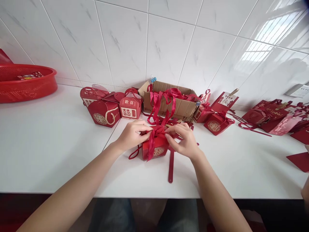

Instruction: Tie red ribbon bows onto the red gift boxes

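Note:
A small red gift box [156, 150] with a gold round emblem stands on the white table before me. A shiny red ribbon [151, 143] is tied in a bow on its top, one tail hanging down the front. My left hand [134, 134] pinches the bow's left loop between thumb and fingers. On the other side, my right hand [183, 138] has its thumb and fingertips closed on the bow's right part. A twisted red cord loop [135, 153] sticks out at the box's left. Beside its right, a flat dark red strap [171, 166] lies on the table.
Behind the box stands an open cardboard carton [181, 109] heaped with red ribbons. More gift boxes [103, 112] stand left of it, with others [216, 124] to the right. A red plastic basket [29, 83] sits far left. Part of another person's hand [305, 190] shows at the right edge.

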A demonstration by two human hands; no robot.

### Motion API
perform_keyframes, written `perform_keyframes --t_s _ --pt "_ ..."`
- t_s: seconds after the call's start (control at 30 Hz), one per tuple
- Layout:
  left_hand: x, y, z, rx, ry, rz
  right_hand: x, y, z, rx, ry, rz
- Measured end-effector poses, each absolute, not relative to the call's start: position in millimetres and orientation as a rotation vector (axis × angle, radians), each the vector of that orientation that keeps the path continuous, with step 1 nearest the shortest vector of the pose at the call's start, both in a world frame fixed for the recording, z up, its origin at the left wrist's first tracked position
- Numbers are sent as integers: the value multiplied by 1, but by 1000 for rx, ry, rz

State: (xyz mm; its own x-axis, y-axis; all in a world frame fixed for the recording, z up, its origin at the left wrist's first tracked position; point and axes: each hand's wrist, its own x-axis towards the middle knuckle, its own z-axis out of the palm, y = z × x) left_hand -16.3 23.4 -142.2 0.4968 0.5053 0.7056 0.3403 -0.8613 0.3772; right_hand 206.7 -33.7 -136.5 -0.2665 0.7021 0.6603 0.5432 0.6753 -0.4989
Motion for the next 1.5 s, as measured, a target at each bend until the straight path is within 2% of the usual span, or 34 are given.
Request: perform_keyframes --t_s 0.13,0.27,0.43,0.6,0.87,1.3,1.5 --pt "-16 22 -142 2555 744 1303 218 -42 -130 -876 -1913 618" --pt "-16 21 -142 2602 732 1294 213 -29 -131 -944 -1868 362" --pt "-16 20 -142 2657 756 1255 198 -13 -130 -829 -2189 295" --pt "-17 19 -140 2687 780 1249 195 -12 -138 -762 -2159 133" --pt "-22 20 -138 2712 875 1307 200 -19 -146 -851 -2199 58" --pt "-22 13 -134 2562 920 1205 192 -20 -150 -823 -2181 18" --pt "-22 16 -137 2561 941 1210 195 -22 -154 -944 -2161 1"
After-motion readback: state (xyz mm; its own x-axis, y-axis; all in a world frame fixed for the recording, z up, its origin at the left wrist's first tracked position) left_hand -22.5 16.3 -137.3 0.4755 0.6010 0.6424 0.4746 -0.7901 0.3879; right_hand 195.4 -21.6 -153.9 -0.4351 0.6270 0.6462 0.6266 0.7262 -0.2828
